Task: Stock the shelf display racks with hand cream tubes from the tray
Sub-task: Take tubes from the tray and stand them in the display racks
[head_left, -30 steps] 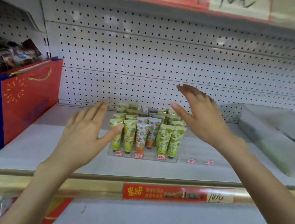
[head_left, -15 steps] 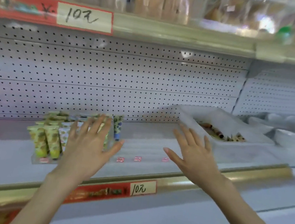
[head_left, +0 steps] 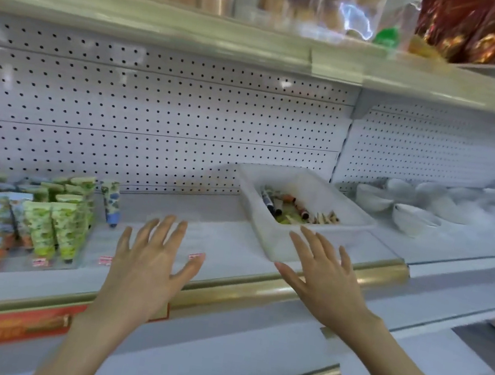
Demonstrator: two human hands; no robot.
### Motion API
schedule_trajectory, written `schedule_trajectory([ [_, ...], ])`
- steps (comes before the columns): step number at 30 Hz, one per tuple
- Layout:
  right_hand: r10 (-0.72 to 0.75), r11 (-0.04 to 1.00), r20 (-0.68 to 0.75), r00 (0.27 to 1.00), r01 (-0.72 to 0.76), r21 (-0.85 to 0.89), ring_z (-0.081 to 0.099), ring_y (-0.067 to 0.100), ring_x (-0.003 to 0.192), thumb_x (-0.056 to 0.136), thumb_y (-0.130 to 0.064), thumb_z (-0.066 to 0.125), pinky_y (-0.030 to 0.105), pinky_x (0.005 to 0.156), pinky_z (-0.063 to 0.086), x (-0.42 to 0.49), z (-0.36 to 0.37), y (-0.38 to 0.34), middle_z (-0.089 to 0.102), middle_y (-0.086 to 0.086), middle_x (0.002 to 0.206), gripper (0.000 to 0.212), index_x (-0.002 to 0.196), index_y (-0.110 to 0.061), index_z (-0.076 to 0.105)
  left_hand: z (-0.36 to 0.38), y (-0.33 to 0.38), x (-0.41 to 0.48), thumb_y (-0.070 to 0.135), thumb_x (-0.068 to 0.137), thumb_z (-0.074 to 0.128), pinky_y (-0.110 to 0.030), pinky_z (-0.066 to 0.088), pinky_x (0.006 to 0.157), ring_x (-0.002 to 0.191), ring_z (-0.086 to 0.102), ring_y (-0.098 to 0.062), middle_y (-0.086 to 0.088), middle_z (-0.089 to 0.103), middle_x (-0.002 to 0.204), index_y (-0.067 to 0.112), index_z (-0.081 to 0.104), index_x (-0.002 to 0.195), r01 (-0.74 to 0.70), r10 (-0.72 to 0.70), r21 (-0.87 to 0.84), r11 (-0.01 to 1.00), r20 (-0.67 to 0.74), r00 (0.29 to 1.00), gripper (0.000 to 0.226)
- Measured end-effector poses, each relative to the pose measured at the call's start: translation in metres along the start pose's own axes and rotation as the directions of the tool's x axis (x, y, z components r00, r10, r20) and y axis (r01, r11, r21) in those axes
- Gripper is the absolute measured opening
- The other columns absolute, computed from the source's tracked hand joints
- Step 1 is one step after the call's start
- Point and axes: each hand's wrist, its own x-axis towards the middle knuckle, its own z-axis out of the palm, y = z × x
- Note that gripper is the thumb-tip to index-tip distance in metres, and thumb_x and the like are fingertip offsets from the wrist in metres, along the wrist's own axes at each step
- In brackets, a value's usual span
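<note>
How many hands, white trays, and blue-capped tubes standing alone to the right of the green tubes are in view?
Hands: 2 (left hand, right hand)
White tray: 1
Lone blue-capped tube: 1
Total: 4

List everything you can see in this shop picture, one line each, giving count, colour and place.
shelf: one, white with gold front trim, across the middle
racked hand cream tubes: many, mostly green, some blue-patterned, upright at the left
single tube: one, blue-green, standing just right of those
tray: one, white, right of centre
tubes in tray: a few, mixed colours, lying flat
price labels: several, red, near the front edge
bowls: several, white, far right
pegboard: white, at the back
packaged goods: blurred, red and tan, top
left hand: open, empty, over the front edge
right hand: open, empty, in front of the tray
</note>
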Motion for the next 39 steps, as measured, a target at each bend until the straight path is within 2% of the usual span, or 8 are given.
schedule_trajectory([
  [3,-0.017,0.999,-0.002,1.000,0.017,0.027,0.018,0.019,0.144,0.068,-0.073,-0.026,0.048,0.113,0.020,0.015,0.006,0.019,0.019,-0.001,0.156,0.104,0.148,-0.025,0.020,-0.001,0.010,0.021,0.070,0.074,-0.001,-0.047,0.018,0.111,0.137,0.029,-0.023,0.000,0.032,0.150,0.021,0.034,0.143,-0.021,0.021,0.007,1.000,-0.013,1.000,0.091],
  [7,0.028,0.996,-0.010,1.000,-0.027,0.086,0.009,0.014,0.144,0.083,-0.069,0.001,0.044,0.115,0.013,0.041,0.006,0.035,0.006,-0.007,0.158,0.078,0.148,-0.028,0.013,0.002,0.025,0.058,0.070,0.070,-0.004,-0.044,0.015,0.112,0.139,0.024,-0.021,0.001,0.026,0.153,0.021,0.027,0.145,-0.073,0.072,-0.064,0.995,-0.023,0.997,0.095],
  [9,0.038,0.996,-0.010,0.999,-0.037,0.087,0.009,0.014,0.144,0.090,-0.063,0.016,0.043,0.116,0.013,0.055,0.006,0.042,0.007,-0.008,0.157,0.067,0.148,-0.028,0.013,0.006,0.031,0.078,0.070,0.068,-0.006,-0.042,0.014,0.113,0.140,0.020,-0.018,0.003,0.021,0.154,0.023,0.023,0.146,-0.100,0.099,-0.083,0.992,-0.013,0.995,0.096],
  [14,0.074,0.990,-0.048,0.996,-0.068,0.123,0.017,0.015,0.142,0.087,-0.069,0.016,0.042,0.114,0.018,0.087,0.009,0.064,0.017,-0.006,0.155,0.072,0.146,-0.028,0.021,0.028,0.044,0.129,0.069,0.068,-0.010,-0.037,0.012,0.113,0.141,0.014,-0.015,0.005,0.014,0.156,0.026,0.015,0.148,-0.159,0.159,-0.074,0.985,0.006,0.987,0.094],
  [18,0.127,0.972,-0.060,0.990,-0.112,0.206,0.025,0.018,0.139,0.092,-0.056,0.035,0.039,0.109,0.025,0.110,0.013,0.091,0.023,-0.005,0.153,0.062,0.145,-0.025,0.026,0.044,0.051,0.156,0.070,0.072,-0.006,-0.040,0.012,0.115,0.141,0.013,-0.017,0.005,0.013,0.156,0.028,0.014,0.147,-0.205,0.209,-0.063,0.977,0.057,0.976,0.089],
  [24,0.171,0.945,-0.067,0.983,-0.145,0.292,0.030,0.021,0.136,0.094,-0.051,0.036,0.039,0.102,0.033,0.148,0.012,0.127,0.030,-0.001,0.149,0.059,0.144,-0.019,0.030,0.052,0.057,0.179,0.076,0.074,0.001,-0.038,0.011,0.114,0.142,0.014,-0.016,0.006,0.016,0.156,0.029,0.018,0.147,-0.172,0.182,-0.102,0.980,0.100,0.978,0.089],
  [33,-0.063,0.950,-0.003,0.998,0.061,0.308,0.024,0.021,0.139,0.095,-0.051,0.035,0.040,0.107,0.030,0.224,0.035,0.146,0.023,-0.002,0.153,0.058,0.146,-0.024,0.025,0.055,0.093,0.208,0.077,0.065,0.002,-0.036,0.009,0.117,0.142,0.010,-0.011,0.011,0.012,0.156,0.031,0.015,0.147,-0.051,0.076,-0.157,0.986,0.157,0.985,0.095],
  [39,-0.285,0.923,0.137,0.949,0.233,0.308,0.028,0.022,0.137,0.099,-0.037,0.040,0.042,0.108,0.032,0.295,0.051,0.145,0.018,0.000,0.154,0.056,0.148,-0.022,0.018,0.065,0.120,0.231,0.059,0.092,0.025,-0.034,0.004,0.117,0.143,0.007,-0.011,0.012,0.007,0.156,0.032,0.009,0.148,0.080,-0.055,-0.131,0.988,0.189,0.980,0.064],
])
